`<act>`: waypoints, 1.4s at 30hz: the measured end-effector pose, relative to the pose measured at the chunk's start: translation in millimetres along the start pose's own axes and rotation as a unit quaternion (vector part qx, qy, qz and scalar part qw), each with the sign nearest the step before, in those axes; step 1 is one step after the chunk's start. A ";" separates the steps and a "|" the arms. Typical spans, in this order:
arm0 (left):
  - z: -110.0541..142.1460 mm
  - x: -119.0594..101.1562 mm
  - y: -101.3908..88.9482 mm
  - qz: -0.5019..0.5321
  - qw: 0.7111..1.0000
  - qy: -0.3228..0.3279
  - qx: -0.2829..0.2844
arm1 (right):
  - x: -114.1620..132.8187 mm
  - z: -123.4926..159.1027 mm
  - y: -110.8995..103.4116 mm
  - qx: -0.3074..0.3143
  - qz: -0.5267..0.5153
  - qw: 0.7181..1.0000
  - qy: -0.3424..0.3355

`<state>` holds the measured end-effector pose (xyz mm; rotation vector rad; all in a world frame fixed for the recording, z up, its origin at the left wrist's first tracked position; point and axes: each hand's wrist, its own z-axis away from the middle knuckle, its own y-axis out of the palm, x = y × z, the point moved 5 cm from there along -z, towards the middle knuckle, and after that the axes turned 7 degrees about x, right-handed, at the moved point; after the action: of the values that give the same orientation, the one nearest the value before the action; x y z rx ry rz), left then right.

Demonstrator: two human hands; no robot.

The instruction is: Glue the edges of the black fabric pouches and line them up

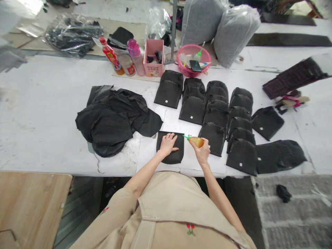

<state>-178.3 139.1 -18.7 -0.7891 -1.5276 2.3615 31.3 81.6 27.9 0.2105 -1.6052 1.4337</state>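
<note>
My left hand [169, 143] lies flat with fingers spread on a black fabric piece [173, 158], which has a straight far edge and a rounded near edge. In my right hand [203, 152] is a glue bottle [196, 141] of amber liquid, tilted over. Its green nozzle points left, at the far right corner of the black piece; whether the tip touches cannot be made out. Left of my hands is a loose heap of black fabric pieces [111, 119]. Rows of overlapping black pieces [192, 110] with small white tags spread out on the right.
Along the back stand a red-capped bottle [112, 57], a jar [127, 65], a pink bottle [136, 57], a pink box [153, 71] and a pink basin [190, 72] holding a phone. Wrapped grey bundles [230, 38] stand behind. A wooden board [31, 204] is at near left.
</note>
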 end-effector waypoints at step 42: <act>0.1 -1.1 -1.6 -0.021 1.000 -0.016 0.015 | -5.6 37.8 -13.4 0.011 0.082 0.992 -0.095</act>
<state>-177.6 139.2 -16.9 -0.7105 -1.5029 2.3716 23.8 43.1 37.8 0.2382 -1.7976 1.5971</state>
